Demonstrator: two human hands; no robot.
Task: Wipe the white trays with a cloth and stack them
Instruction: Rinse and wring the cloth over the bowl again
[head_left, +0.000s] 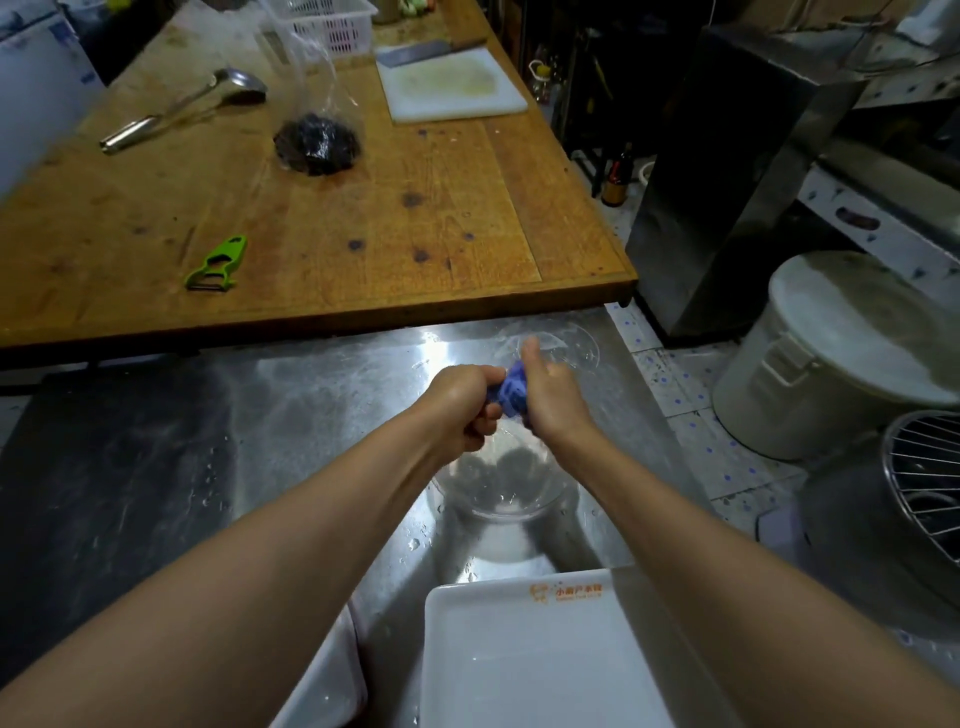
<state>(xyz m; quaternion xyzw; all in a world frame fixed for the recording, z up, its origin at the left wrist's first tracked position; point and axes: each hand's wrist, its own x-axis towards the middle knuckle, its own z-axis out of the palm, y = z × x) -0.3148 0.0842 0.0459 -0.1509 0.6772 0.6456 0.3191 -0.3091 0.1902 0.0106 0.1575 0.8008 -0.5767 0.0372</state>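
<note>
Left hand and right hand, fingers clenched, wring a crumpled blue cloth over a clear glass bowl; wiping the white rectangular plastic tray presumably follows.

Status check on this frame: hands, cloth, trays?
Both hands, left and right, grip the blue cloth, twisting it over a glass bowl. White tray near, untouched. Nothing blocking.

Dim overall; glare on steel counter; wide-angle edge distortion; slight blur.
</note>
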